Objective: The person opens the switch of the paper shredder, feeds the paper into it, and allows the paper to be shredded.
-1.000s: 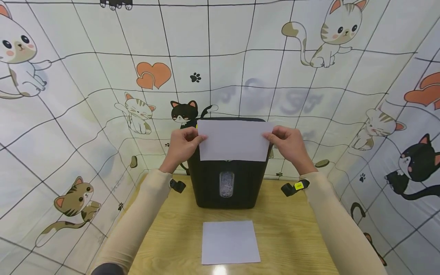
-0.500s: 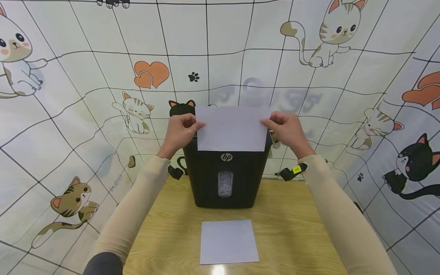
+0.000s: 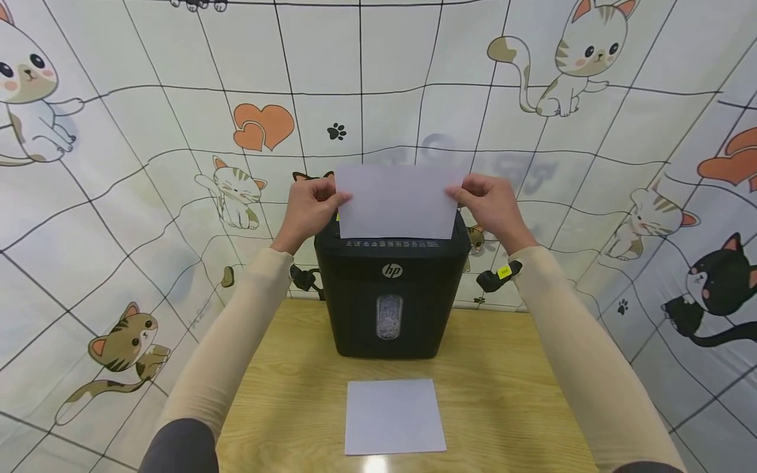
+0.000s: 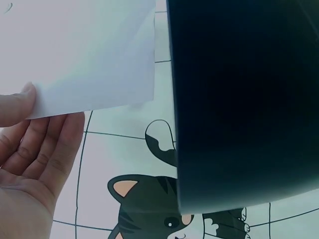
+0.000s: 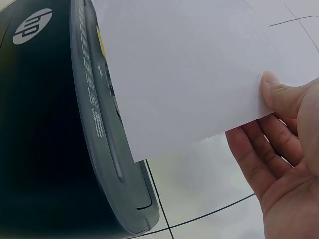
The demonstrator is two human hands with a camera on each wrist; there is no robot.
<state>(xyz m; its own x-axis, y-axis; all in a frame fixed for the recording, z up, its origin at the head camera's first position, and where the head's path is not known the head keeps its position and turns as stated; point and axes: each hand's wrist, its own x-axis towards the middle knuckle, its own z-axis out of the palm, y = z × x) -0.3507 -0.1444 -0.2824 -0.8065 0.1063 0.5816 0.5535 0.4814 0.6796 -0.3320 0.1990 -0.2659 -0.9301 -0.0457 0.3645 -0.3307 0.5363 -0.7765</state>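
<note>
A white sheet of paper is held upright over the top of a black HP paper shredder. My left hand pinches its left edge between thumb and fingers; in the left wrist view the thumb lies on the face of the paper. At the opposite edge my right hand pinches the sheet in the same way. In the right wrist view the lower edge of the paper stands apart from the shredder's top. The sheet hides the middle of that top.
White paper lies flat on the wooden table in front of the shredder; whether it is one sheet or a stack I cannot tell. A cat-printed white sheet hangs close behind and at both sides.
Both hands have raised the paper together, uncovering the HP logo and then the icon strip on the shredder. The paper on the table has not moved.
</note>
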